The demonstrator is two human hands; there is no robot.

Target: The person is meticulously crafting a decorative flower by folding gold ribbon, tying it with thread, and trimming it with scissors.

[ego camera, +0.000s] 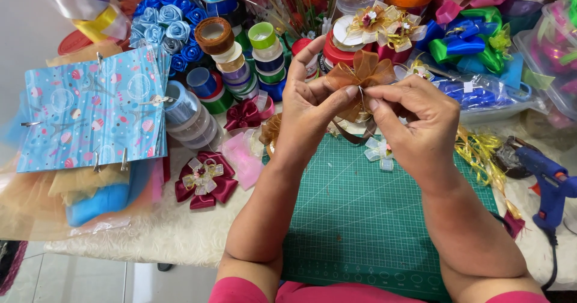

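- Left hand (309, 107) and right hand (415, 122): each grip pinches the brown bow (362, 74) at its centre, above the green mat (366, 219).
- Step, as judged: binding the bow's centre.
- Next move needs steady pinch pressure.

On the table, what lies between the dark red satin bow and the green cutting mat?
In the head view, a pink sheer ribbon piece lies between the dark red satin bow and the green cutting mat, on the white table cover.

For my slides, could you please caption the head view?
Both hands, left hand and right hand, pinch a brown sheer bow above a green cutting mat.
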